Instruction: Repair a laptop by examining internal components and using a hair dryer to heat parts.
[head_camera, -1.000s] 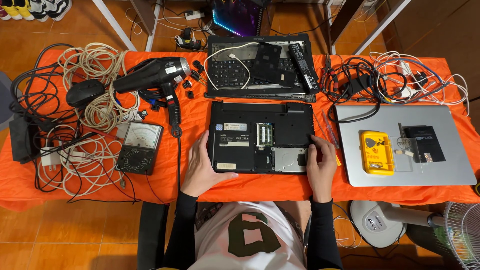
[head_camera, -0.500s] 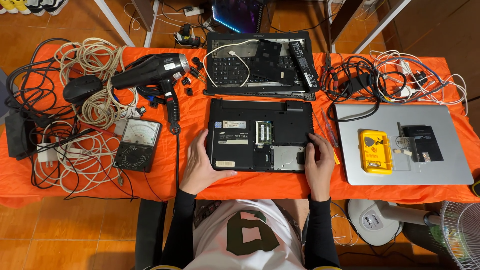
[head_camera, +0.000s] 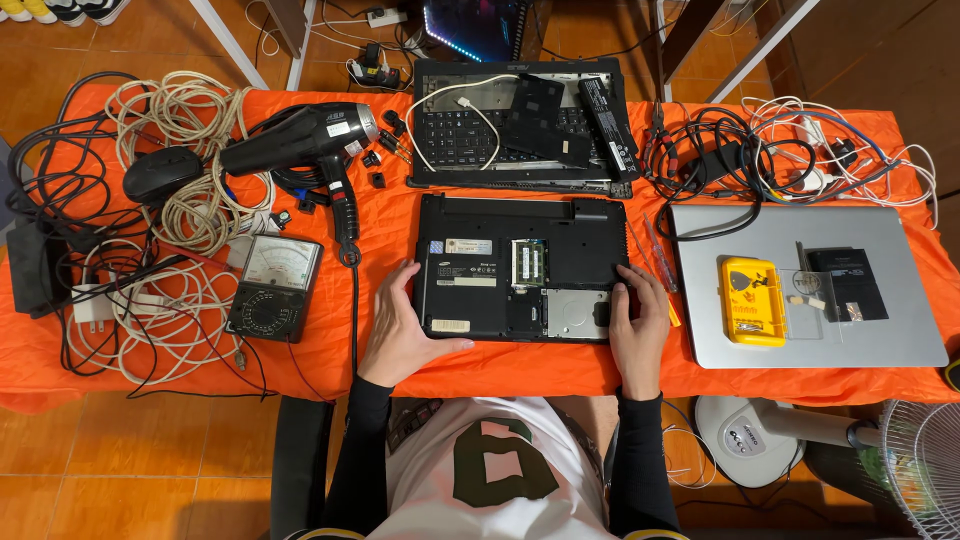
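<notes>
A black laptop lies upside down on the orange tablecloth, with its memory and drive bays uncovered. My left hand rests flat against its left edge, thumb along the front corner. My right hand grips the laptop's right front corner, fingers on its underside. Both forearms wear black sleeves.
Behind it lies a second opened black laptop with loose panels and a white cable. A black hair dryer, analog multimeter, mouse and tangled cables lie left. A silver laptop with a yellow toolbox sits right.
Both hands stay on the laptop's sides; the right hand has shifted slightly along the right edge. The laptop has barely moved.
</notes>
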